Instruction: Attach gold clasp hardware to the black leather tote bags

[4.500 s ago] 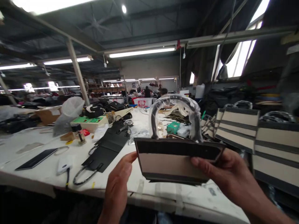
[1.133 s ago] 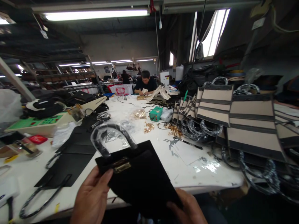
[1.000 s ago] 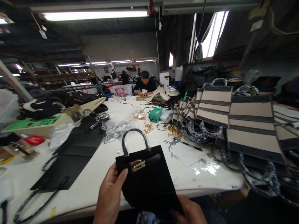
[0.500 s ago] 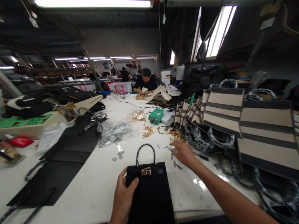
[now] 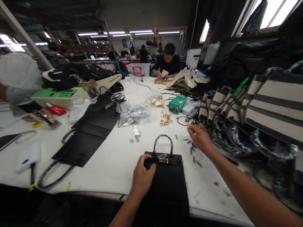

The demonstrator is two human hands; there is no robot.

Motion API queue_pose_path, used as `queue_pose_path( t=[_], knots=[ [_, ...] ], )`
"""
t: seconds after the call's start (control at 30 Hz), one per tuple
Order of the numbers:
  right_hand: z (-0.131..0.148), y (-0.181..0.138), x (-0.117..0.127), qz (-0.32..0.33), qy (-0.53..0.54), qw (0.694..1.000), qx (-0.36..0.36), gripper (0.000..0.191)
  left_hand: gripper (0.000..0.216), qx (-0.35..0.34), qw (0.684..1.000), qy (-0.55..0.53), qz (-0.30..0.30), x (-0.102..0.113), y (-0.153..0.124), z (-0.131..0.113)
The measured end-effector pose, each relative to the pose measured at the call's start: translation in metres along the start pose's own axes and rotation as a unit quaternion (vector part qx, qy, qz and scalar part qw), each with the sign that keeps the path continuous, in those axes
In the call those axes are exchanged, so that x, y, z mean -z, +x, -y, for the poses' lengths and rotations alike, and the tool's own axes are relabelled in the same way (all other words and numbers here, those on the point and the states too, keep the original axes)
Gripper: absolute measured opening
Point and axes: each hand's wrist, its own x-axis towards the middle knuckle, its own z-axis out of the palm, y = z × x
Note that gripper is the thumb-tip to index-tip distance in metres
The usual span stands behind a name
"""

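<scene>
A black handbag (image 5: 169,183) stands at the table's front edge, its wrapped top handle (image 5: 163,137) upright. My left hand (image 5: 143,173) grips its upper left corner, thumb on the front beside a gold clasp (image 5: 163,159). My right hand (image 5: 200,137) is stretched out to the near side of a pile of small gold fittings (image 5: 196,124), its fingers drawn together at the tips. Whatever they may hold is too small to make out. Several flat grey metal plates (image 5: 194,160) lie scattered just below that hand.
A green box (image 5: 177,104) sits behind more gold pieces (image 5: 166,119). Bagged metal parts (image 5: 134,115) lie mid-table. Black bag panels (image 5: 94,126) spread at left; striped bag pieces (image 5: 272,104) are stacked at right. Across the table a person (image 5: 167,61) works.
The view has swung left and down, so everything appears farther right. My right hand's fingers, spread earlier near the pile, are now bunched. My left hand keeps its grip on the handbag.
</scene>
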Motion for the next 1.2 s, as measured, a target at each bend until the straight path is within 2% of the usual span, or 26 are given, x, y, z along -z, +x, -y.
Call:
queue_pose_path(
  t=[0.03, 0.07, 0.13, 0.17, 0.23, 0.3, 0.37, 0.47, 0.6, 0.67, 0.73, 0.93, 1.1, 1.2],
  knots=[
    [0.011, -0.015, 0.001, -0.003, 0.075, 0.997, -0.013, 0.035, 0.026, 0.006, 1.0, -0.007, -0.01, 0.0, -0.001, 0.0],
    [0.024, -0.033, 0.002, -0.003, 0.187, 0.982, -0.036, 0.037, 0.025, 0.012, 0.999, -0.024, -0.02, 0.0, -0.002, 0.0],
    [0.054, -0.073, 0.0, 0.025, 0.432, 0.897, -0.09, 0.037, 0.026, 0.026, 0.996, -0.086, -0.023, 0.0, -0.005, 0.0],
    [0.07, -0.092, -0.004, 0.049, 0.504, 0.855, -0.111, 0.035, 0.026, 0.034, 0.991, -0.124, -0.022, 0.0, -0.006, 0.0],
    [0.1, -0.124, -0.013, 0.114, 0.575, 0.8, -0.129, 0.033, 0.024, 0.047, 0.981, -0.188, -0.025, -0.001, -0.008, -0.001],
    [0.121, -0.14, -0.027, 0.162, 0.585, 0.785, -0.121, 0.034, 0.024, 0.059, 0.97, -0.229, -0.048, -0.002, -0.009, -0.001],
    [0.131, -0.142, -0.042, 0.174, 0.558, 0.804, -0.104, 0.037, 0.031, 0.089, 0.957, -0.268, -0.067, -0.002, -0.011, -0.001],
    [0.128, -0.134, -0.062, 0.168, 0.517, 0.833, -0.101, 0.043, 0.044, 0.151, 0.926, -0.341, -0.068, 0.0, -0.012, 0.001],
    [0.119, -0.132, -0.078, 0.153, 0.514, 0.836, -0.117, 0.047, 0.037, 0.179, 0.907, -0.378, 0.035, 0.009, -0.013, 0.006],
    [0.119, -0.136, -0.079, 0.137, 0.5, 0.846, -0.122, 0.047, 0.038, 0.171, 0.908, -0.375, 0.069, 0.013, -0.013, 0.009],
    [0.123, -0.138, -0.078, 0.124, 0.48, 0.859, -0.127, 0.045, 0.042, 0.148, 0.911, -0.378, 0.073, 0.014, -0.014, 0.012],
    [0.137, -0.137, -0.072, 0.079, 0.41, 0.902, -0.11, 0.04, 0.042, 0.097, 0.936, -0.336, 0.02, 0.009, -0.016, 0.022],
    [0.143, -0.138, -0.07, 0.049, 0.309, 0.95, -0.01, 0.037, 0.04, 0.075, 0.954, -0.289, -0.012, 0.007, -0.019, 0.027],
    [0.144, -0.139, -0.072, 0.029, 0.267, 0.963, 0.033, 0.034, 0.037, 0.06, 0.955, -0.288, -0.017, 0.008, -0.02, 0.026]
  ],
)
